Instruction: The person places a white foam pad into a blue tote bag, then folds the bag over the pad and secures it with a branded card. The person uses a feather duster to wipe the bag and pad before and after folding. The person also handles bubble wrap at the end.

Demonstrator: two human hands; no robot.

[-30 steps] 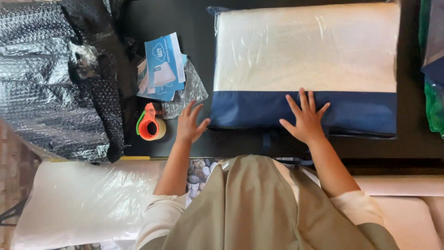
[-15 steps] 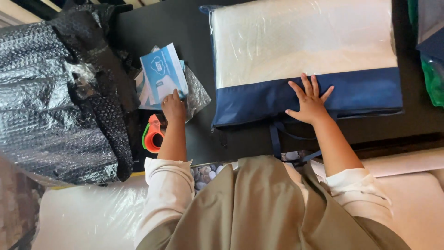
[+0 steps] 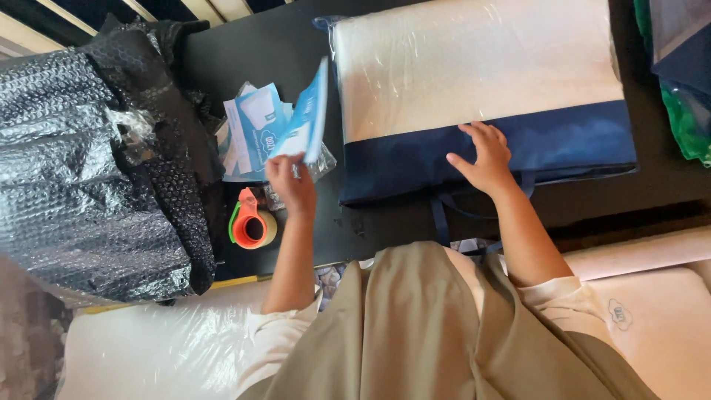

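My left hand (image 3: 290,184) holds a blue and white leaflet (image 3: 309,118), lifted off the black table (image 3: 385,218) and tilted on edge. Under it lie more blue leaflets (image 3: 252,133) on a crumpled clear plastic bag (image 3: 320,164). My right hand (image 3: 483,157) rests with curled fingers on the dark blue band of a large white pillow (image 3: 481,67) packed in a clear and navy zip bag, near its carry strap (image 3: 441,218).
An orange tape dispenser (image 3: 250,221) sits just left of my left wrist. Black bubble wrap (image 3: 89,163) is heaped at the left. A plastic-wrapped white pillow (image 3: 141,341) lies below the table edge. Green and blue packages (image 3: 681,74) fill the right corner.
My left hand went from open near the tape dispenser to the leaflets, took one and raised it. My right hand's spread fingers have curled on the blue band.
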